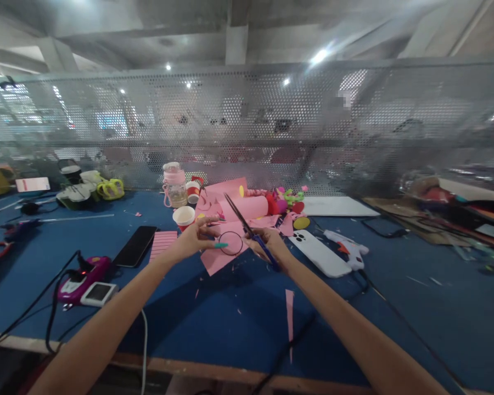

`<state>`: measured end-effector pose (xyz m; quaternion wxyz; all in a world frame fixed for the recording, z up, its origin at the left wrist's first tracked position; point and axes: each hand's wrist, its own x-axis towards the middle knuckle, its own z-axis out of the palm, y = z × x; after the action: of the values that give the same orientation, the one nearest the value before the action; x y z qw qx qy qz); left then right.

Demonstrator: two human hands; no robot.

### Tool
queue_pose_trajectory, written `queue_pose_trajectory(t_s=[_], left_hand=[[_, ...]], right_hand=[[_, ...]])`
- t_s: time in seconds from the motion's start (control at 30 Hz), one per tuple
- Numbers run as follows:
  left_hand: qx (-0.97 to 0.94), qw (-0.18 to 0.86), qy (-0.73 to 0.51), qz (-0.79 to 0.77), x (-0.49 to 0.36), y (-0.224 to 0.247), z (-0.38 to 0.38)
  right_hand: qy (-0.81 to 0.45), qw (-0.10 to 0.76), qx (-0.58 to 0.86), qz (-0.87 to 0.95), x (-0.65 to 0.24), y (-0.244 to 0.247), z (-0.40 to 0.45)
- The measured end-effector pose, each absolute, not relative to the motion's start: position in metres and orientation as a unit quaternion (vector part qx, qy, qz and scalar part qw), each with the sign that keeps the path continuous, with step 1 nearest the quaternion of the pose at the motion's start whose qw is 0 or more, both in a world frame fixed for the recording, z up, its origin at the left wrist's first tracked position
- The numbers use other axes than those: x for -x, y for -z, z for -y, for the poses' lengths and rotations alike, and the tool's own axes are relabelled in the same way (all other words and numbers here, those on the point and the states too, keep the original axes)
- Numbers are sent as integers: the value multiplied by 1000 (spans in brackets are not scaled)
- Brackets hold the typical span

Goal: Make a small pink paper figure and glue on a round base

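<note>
My left hand is closed around a thin dark ring, holding its upper left side, with a small teal piece by the fingers. In my right hand are blue-handled scissors, their long dark blades pointing up and left; the fingers also reach the ring's right side. Pink paper sheets lie behind and below the hands. A paper cup stands just beyond my left hand.
A black phone and purple power strip lie left. At right are a white phone, a glue gun and cables. Behind stand a pink-lidded bottle and colourful craft pieces. A pink strip lies in front.
</note>
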<state>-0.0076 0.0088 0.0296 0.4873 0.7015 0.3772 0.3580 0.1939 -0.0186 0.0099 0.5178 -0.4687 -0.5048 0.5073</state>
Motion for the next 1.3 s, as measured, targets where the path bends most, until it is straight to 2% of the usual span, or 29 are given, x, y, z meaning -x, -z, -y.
queue_pose_trajectory(t_s=[0.1,0.2,0.33,0.47,0.57,0.83,1.1,1.3], left_hand=[[-727,488,-337,-347,9,-29,-4],[-733,473,-351,-340,7,-27,-1],[-680,421,-482,-359,6,-28,1],[-604,397,-589,-361,3,-27,10],[-596,419,-582,-362,-1,-26,19],[-586,468,-550,-366,-9,-24,29],[-622,414,-556,-364,-9,-18,28],[-609,426,-561,-366,-9,-19,28]], right_hand=[[-510,509,464,515,-191,-8,19],[-515,544,451,486,-186,-5,22],[-520,575,425,468,-179,1,29],[-535,542,416,497,-170,9,41],[-504,505,421,560,-167,14,48],[-477,475,426,604,-171,7,54],[-383,474,456,648,-175,3,56],[-332,488,466,659,-177,8,54]])
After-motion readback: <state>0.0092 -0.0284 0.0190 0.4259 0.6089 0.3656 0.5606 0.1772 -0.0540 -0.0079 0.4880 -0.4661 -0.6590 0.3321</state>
